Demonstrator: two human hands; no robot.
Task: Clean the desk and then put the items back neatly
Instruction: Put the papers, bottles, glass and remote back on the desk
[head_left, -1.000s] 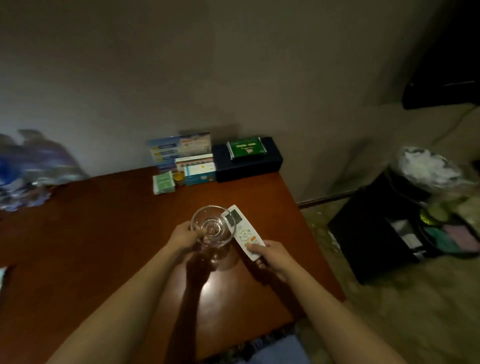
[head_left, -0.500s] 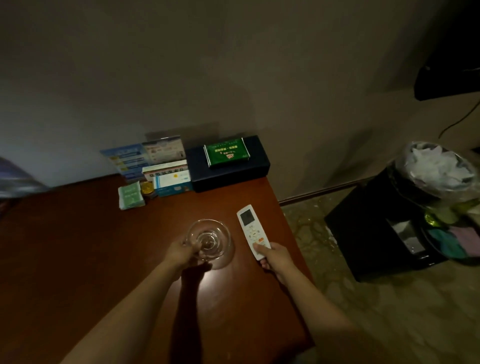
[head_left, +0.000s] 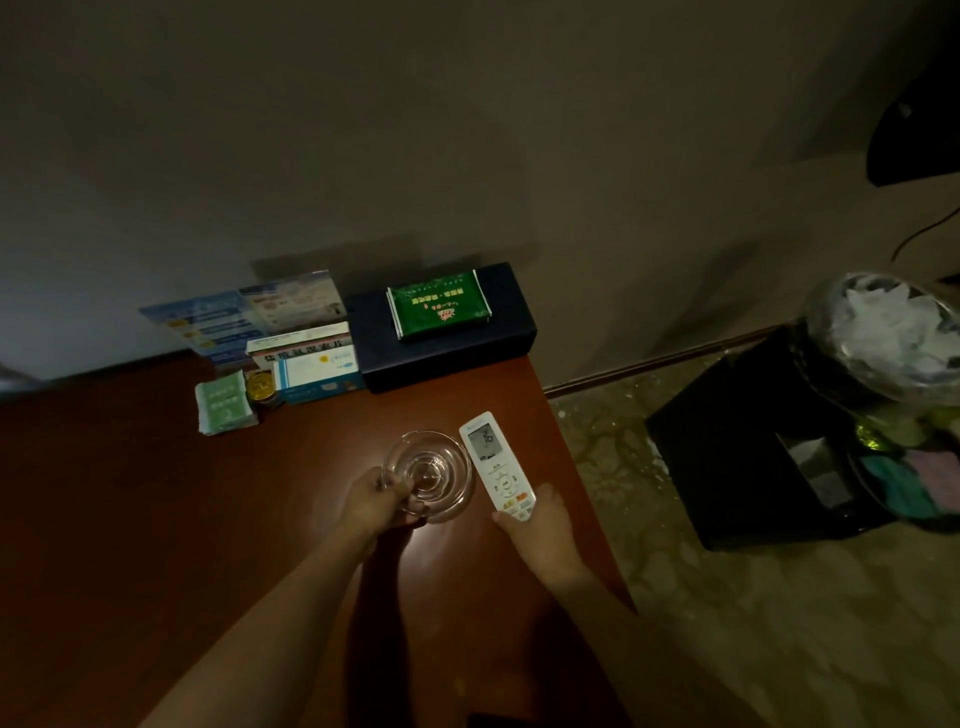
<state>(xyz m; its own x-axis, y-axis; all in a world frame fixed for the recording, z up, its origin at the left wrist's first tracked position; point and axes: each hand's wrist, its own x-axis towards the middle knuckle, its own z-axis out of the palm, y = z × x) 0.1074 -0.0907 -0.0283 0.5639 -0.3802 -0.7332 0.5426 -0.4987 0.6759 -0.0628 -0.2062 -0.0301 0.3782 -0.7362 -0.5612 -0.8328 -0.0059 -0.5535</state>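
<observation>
My left hand (head_left: 375, 501) pinches the round clear glass dish (head_left: 428, 475) by its near rim on the glossy wooden desk (head_left: 156, 519). My right hand (head_left: 540, 530) grips the slim white remote (head_left: 496, 464) lying beside it, screen end toward the wall.

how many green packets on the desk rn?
2. One green packet lies on top of the dark box at the desk's back right corner; a paler green packet lies flat on the desk, left of the small gold-lidded jar. None visibly hidden.

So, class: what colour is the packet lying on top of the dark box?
Green with pale lettering: the packet on the dark box, seen in the head view.
</observation>
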